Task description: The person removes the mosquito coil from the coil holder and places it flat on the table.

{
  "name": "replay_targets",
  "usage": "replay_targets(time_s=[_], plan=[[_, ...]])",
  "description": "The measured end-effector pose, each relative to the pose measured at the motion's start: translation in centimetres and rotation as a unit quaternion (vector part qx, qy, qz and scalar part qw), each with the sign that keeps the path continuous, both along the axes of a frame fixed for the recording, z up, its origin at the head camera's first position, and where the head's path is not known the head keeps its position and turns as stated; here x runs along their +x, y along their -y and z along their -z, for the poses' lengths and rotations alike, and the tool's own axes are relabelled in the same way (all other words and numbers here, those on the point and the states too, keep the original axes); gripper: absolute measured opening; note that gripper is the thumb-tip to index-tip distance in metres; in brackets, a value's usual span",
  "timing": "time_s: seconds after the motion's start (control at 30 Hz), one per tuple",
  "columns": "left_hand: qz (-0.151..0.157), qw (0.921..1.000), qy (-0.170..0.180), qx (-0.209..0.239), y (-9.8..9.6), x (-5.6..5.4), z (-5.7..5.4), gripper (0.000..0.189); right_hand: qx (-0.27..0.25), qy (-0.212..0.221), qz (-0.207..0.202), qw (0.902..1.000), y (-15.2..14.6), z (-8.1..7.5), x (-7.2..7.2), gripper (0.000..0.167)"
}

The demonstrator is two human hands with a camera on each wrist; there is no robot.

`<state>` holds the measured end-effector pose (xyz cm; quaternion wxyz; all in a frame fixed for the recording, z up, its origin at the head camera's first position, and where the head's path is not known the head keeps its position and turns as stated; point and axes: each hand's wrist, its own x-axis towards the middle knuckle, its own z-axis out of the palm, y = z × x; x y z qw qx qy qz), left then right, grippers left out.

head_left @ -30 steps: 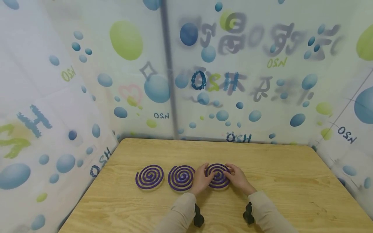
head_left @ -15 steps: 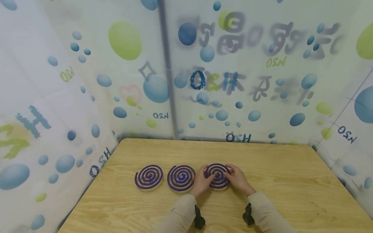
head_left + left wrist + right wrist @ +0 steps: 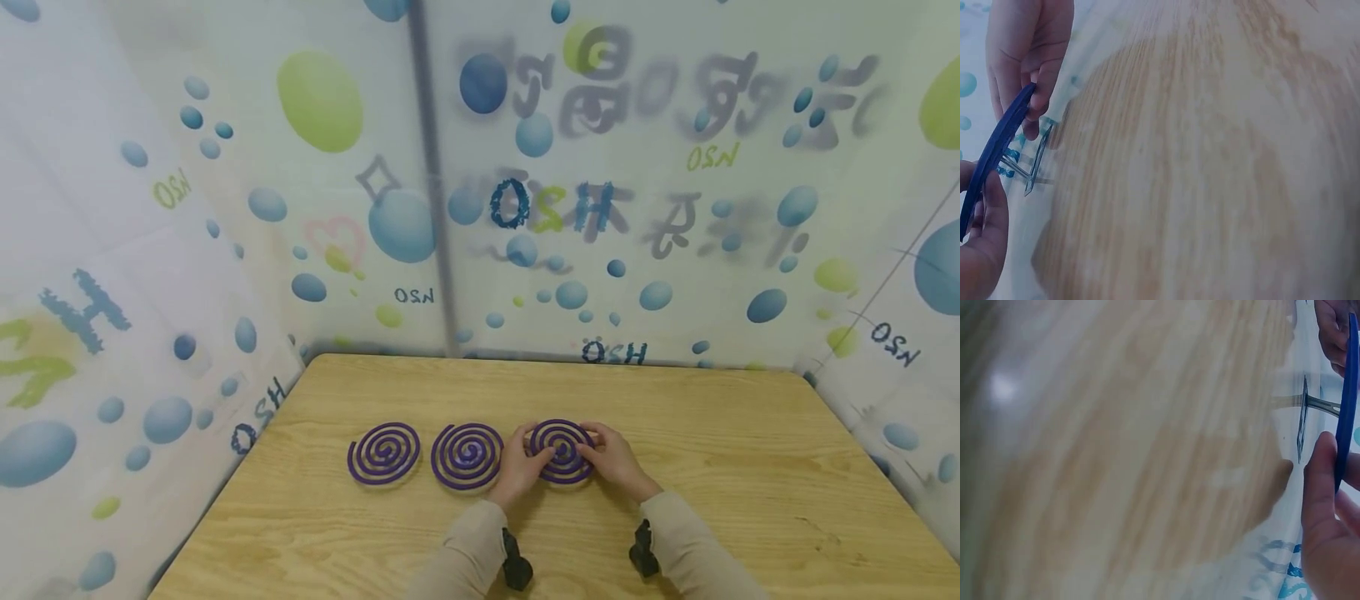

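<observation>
Three purple spiral mosquito coils lie in a row in the head view: a left coil (image 3: 385, 452), a middle coil (image 3: 470, 452) and a right coil (image 3: 561, 450). My left hand (image 3: 519, 463) pinches the near-left edge of the right coil, thumb on top and fingers below. On its other side my right hand (image 3: 617, 463) pinches the edge the same way. Both wrist views show this coil (image 3: 999, 140) edge-on, on a thin metal stand (image 3: 1302, 422) whose flat base rests close over the wooden surface. The fingertips under the coil are partly hidden.
A light wooden table (image 3: 712, 450) carries the coils. Walls (image 3: 645, 275) printed with blue and green bubbles enclose its back and sides. The middle coil stands right beside my left hand.
</observation>
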<state>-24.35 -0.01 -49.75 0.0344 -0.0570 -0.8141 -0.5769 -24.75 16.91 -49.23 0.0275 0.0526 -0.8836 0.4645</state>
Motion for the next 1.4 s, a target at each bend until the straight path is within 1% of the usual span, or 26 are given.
replay_targets(time_s=[0.2, 0.37, 0.53, 0.67, 0.8, 1.0, 1.23, 1.4], plan=[[0.006, 0.9999, -0.009, 0.010, -0.1, 0.0, 0.1, 0.048, 0.001, 0.007, -0.006, 1.0000, -0.3, -0.2, 0.0, 0.035], [0.011, 0.9998, -0.003, 0.018, 0.0, 0.0, 0.3, 0.047, 0.002, 0.013, 0.000, 0.9999, -0.2, -0.7, 0.1, 0.035], [0.005, 0.9999, -0.002, 0.009, 0.1, 0.1, 0.3, 0.046, 0.007, 0.016, 0.008, 0.9998, -0.1, -1.2, 0.2, 0.035], [0.001, 1.0000, -0.007, 0.002, 0.1, 0.1, 0.2, 0.045, 0.006, 0.022, 0.009, 0.9997, -0.1, -1.3, 0.1, 0.036], [0.005, 0.9999, -0.012, 0.000, 0.1, 0.0, 0.1, 0.045, 0.005, 0.023, 0.009, 0.9997, -0.1, -1.4, 0.2, 0.036], [0.011, 0.9999, -0.010, 0.002, 0.3, 0.1, -0.2, 0.045, -0.002, 0.031, 0.010, 0.9995, -0.1, -1.6, 0.3, 0.036], [0.013, 0.9999, 0.008, 0.001, 0.3, 0.2, -0.7, 0.046, -0.018, 0.038, 0.017, 0.9990, -0.2, -1.8, 0.5, 0.037], [0.011, 0.9999, 0.002, -0.004, 0.4, 0.2, -1.1, 0.046, -0.036, 0.054, 0.027, 0.9975, -0.3, -2.1, 0.5, 0.034]])
